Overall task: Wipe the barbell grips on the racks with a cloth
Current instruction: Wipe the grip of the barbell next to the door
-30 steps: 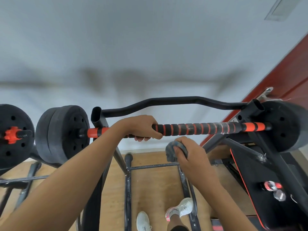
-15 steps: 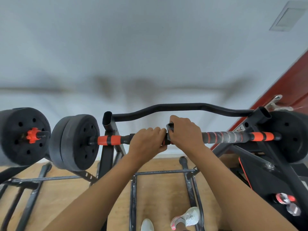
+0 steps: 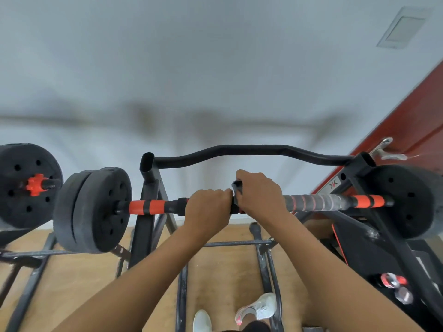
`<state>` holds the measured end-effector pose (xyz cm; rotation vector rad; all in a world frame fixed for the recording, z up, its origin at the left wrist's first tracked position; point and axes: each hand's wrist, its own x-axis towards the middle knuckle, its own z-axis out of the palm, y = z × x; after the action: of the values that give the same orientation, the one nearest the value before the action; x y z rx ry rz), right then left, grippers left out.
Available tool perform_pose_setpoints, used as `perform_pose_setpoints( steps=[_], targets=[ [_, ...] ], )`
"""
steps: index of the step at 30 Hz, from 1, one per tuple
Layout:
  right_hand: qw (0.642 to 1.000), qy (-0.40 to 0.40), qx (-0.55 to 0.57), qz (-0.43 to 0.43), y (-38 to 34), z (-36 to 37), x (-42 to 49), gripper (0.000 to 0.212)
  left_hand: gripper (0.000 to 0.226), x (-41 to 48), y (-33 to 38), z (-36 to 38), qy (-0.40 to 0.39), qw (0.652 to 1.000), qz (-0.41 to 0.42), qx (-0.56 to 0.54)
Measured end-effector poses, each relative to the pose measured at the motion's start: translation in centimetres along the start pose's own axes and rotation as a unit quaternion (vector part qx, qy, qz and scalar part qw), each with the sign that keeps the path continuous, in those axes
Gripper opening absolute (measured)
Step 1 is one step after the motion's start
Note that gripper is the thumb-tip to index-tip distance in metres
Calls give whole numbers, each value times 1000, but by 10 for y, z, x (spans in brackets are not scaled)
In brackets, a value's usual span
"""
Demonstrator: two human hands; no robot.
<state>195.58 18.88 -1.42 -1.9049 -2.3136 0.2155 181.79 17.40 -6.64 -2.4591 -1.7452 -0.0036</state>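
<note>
Right grip, at frame centre, curled round a dark cloth wrapped on the ribbed barbell handle, with the left grip touching it on the left and clasping the same handle, which lies across the black rack between weight plates.

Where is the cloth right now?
Head view, near centre: the cloth sits under the right hand on the barbell grip, beside the left hand.
</note>
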Motion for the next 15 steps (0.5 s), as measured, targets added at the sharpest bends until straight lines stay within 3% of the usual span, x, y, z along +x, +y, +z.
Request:
perform_pose_setpoints(
  steps=[2, 3, 7, 9, 12, 15],
  targets=[
    [1000, -18, 4, -1, 1, -2, 3, 10, 29, -10, 2, 7, 82, 996, 26, 17],
    [1000, -27, 5, -5, 2, -3, 1, 11, 24, -10, 2, 3, 68, 997, 37, 1],
    [999, -33, 3, -13, 7, -5, -17, 11, 36, 4, -13, -31, -152, 979, -13, -137],
    [999, -30, 15, -10, 9, -4, -24, 11, 39, 7, -15, -37, -211, 956, -65, -191],
    [999, -20, 20, -17, 10, 2, -20, 10, 31, -12, -1, -23, -118, 986, -80, -92],
    [997, -64, 43, -12, 5, 5, -5, 7, 29, -32, 6, -9, -11, 998, -46, -39]
  ],
)
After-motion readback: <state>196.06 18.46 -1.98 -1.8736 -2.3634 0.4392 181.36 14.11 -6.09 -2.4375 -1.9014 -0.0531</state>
